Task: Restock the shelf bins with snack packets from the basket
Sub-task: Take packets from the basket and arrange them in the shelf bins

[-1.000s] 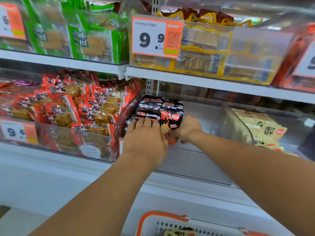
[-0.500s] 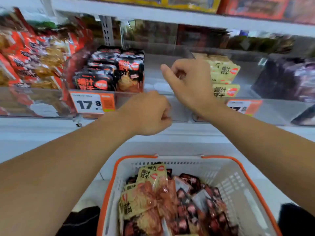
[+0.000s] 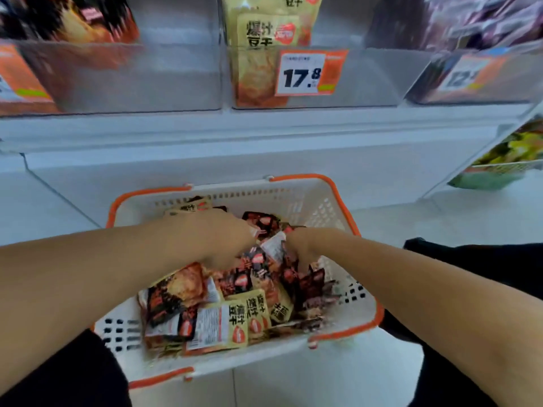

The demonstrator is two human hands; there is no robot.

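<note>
Both hands down in the basket among the snack packets.

Heap of black-and-red and yellow foil snack packets (image 3: 223, 306) fills the white perforated plastic basket with orange rim (image 3: 332, 201), which sits low in front of the white shelf unit (image 3: 235, 133). Left hand (image 3: 217, 239) and right hand (image 3: 302, 248) reach into the heap, fingers buried among packets; motion blur, cannot tell whether either grips one. Above: clear plastic shelf bin (image 3: 367, 80) holding upright yellow packets (image 3: 261, 36), orange-and-white price tag "17.8" (image 3: 308, 73) on its front.
</note>
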